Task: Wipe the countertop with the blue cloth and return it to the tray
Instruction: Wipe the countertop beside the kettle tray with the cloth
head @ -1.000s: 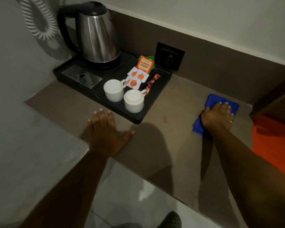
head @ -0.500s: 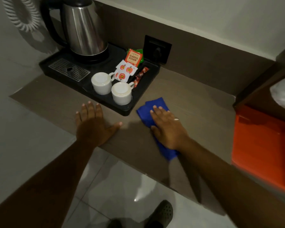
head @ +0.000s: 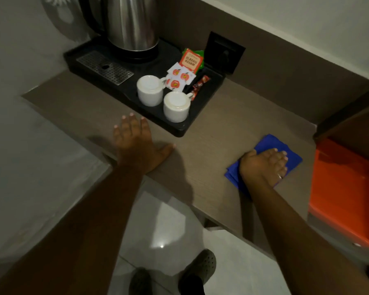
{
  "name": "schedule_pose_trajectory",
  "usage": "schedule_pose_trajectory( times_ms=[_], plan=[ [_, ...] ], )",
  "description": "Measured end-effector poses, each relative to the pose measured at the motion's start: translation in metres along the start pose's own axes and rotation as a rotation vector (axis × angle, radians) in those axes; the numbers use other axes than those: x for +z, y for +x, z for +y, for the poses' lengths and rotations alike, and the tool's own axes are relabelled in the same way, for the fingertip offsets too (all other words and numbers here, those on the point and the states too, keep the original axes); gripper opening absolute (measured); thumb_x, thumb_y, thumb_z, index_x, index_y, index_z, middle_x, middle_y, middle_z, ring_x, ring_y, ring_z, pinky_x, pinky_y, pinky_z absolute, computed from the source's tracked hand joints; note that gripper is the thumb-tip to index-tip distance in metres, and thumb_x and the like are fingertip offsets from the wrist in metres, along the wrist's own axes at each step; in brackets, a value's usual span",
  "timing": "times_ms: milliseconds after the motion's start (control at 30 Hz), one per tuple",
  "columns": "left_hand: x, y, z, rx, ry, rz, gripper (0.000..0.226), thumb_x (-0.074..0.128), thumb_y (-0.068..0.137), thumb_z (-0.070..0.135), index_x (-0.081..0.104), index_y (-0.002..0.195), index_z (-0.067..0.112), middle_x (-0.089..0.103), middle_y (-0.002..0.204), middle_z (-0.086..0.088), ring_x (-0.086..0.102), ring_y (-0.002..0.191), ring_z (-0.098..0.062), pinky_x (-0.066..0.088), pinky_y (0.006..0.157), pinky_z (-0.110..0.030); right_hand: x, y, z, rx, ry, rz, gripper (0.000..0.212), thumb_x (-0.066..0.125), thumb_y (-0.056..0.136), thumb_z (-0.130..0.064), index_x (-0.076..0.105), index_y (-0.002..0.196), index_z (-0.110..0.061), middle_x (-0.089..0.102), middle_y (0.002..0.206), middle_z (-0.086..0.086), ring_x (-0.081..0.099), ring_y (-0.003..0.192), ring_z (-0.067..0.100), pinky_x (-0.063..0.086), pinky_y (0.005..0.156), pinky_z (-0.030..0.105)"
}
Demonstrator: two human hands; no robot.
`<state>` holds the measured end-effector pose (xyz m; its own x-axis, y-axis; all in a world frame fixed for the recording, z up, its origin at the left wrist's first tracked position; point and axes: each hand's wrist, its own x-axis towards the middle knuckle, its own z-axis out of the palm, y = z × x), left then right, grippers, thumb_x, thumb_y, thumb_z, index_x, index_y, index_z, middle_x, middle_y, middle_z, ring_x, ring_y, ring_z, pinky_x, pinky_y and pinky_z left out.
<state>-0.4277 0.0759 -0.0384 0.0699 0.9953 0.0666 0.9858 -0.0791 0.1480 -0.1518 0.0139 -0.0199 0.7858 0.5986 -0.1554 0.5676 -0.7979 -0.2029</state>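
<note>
The folded blue cloth (head: pixel 271 145) lies flat on the brown countertop (head: pixel 217 133), near its right end. My right hand (head: pixel 264 165) presses down on the cloth with the fingers spread over it, covering its middle. My left hand (head: pixel 136 143) rests palm down on the countertop's front edge, fingers apart and holding nothing, just in front of the black tray (head: pixel 179 129). The tray stands at the back left of the countertop.
On the tray stand a steel kettle (head: pixel 130 22), two upturned white cups (head: pixel 150 90) and several sachets (head: pixel 179 77). A wall socket (head: pixel 224 53) is behind the tray. An orange surface (head: pixel 347 188) borders the countertop on the right. My shoes (head: pixel 198 271) show on the tiled floor below.
My right hand has slid the blue cloth from beside the tray's corner back to the right end of the countertop. My left hand has stayed flat on the front edge.
</note>
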Motion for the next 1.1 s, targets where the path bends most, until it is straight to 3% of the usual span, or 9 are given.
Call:
schedule_pose_trajectory(
  times_ms=[167,267,333,400,533,733,867,1000,1100],
  plan=[
    [-0.001,0.002,-0.001,-0.017,0.024,-0.043,0.127,0.018,0.063,0.097,0.024,0.15,0.004,0.02,0.16,-0.028,0.018,0.147,-0.046,0.019,0.117,-0.061,0.03,-0.053,-0.061,-0.522,-0.09,0.005,0.068,0.021,0.098,-0.044,0.004,0.151,-0.004,0.002,0.161,0.018,0.002,0.148,0.032,0.003,0.12,0.046],
    [-0.004,0.001,-0.003,-0.005,0.046,-0.056,0.13,0.008,0.061,0.096,0.02,0.152,0.004,0.017,0.161,-0.028,0.017,0.147,-0.046,0.019,0.118,-0.06,0.023,-0.055,-0.03,-0.853,-0.138,-0.088,0.07,0.021,0.097,-0.053,0.003,0.152,-0.015,0.0,0.162,0.008,-0.001,0.149,0.024,-0.003,0.117,0.039],
    [-0.006,0.0,-0.004,0.013,0.039,-0.063,0.127,0.017,0.064,0.096,0.019,0.152,0.004,0.017,0.161,-0.028,0.017,0.148,-0.046,0.018,0.118,-0.06,0.007,-0.036,0.006,-1.004,-0.17,-0.15,0.068,0.021,0.097,-0.055,0.004,0.152,-0.02,0.001,0.162,0.003,0.0,0.149,0.019,-0.003,0.116,0.036],
    [-0.006,-0.001,-0.005,0.026,0.022,-0.043,0.124,0.026,0.067,0.094,0.022,0.151,0.003,0.018,0.16,-0.029,0.018,0.147,-0.046,0.018,0.117,-0.061,-0.009,-0.017,0.043,-0.946,-0.147,-0.16,0.065,0.024,0.099,-0.052,0.006,0.152,-0.02,0.003,0.162,0.004,0.001,0.148,0.019,-0.001,0.118,0.037],
    [-0.006,-0.001,-0.002,0.015,0.001,-0.054,0.125,0.027,0.066,0.093,0.021,0.151,0.002,0.018,0.16,-0.029,0.016,0.147,-0.047,0.017,0.117,-0.062,-0.016,-0.016,0.081,-0.521,-0.077,0.004,0.062,0.028,0.1,-0.042,0.014,0.151,-0.008,0.011,0.161,0.015,0.008,0.148,0.028,0.009,0.121,0.047],
    [-0.005,-0.001,-0.003,0.025,0.005,-0.038,0.123,0.033,0.069,0.092,0.022,0.151,0.001,0.018,0.159,-0.031,0.016,0.147,-0.047,0.016,0.117,-0.062,0.005,-0.058,0.013,0.001,0.017,-0.009,0.069,0.027,0.099,-0.04,0.003,0.15,-0.001,-0.001,0.161,0.02,-0.002,0.148,0.032,0.0,0.12,0.047],
    [-0.005,-0.003,-0.003,0.032,0.003,-0.035,0.124,0.024,0.068,0.093,0.021,0.151,0.0,0.017,0.159,-0.032,0.016,0.147,-0.048,0.017,0.117,-0.062,0.027,-0.091,-0.024,-0.385,-0.048,-0.001,0.068,0.022,0.099,-0.044,0.002,0.151,-0.004,0.0,0.161,0.018,-0.001,0.148,0.031,0.0,0.121,0.046],
    [-0.006,-0.001,-0.003,0.009,0.027,-0.087,0.127,0.018,0.065,0.096,0.016,0.153,0.005,0.013,0.162,-0.028,0.013,0.149,-0.045,0.017,0.119,-0.06,0.018,-0.086,0.02,-0.822,-0.132,-0.095,0.067,0.016,0.097,-0.054,0.0,0.152,-0.019,-0.005,0.161,0.002,-0.006,0.148,0.018,-0.006,0.117,0.037],
    [-0.006,-0.004,-0.002,0.013,0.046,-0.079,0.126,0.018,0.067,0.095,0.021,0.152,0.003,0.018,0.16,-0.03,0.018,0.147,-0.046,0.019,0.118,-0.059,0.005,-0.065,0.07,-0.879,-0.14,-0.133,0.064,0.018,0.098,-0.054,0.0,0.152,-0.024,-0.008,0.159,-0.005,-0.008,0.147,0.011,-0.006,0.117,0.034]
  ],
)
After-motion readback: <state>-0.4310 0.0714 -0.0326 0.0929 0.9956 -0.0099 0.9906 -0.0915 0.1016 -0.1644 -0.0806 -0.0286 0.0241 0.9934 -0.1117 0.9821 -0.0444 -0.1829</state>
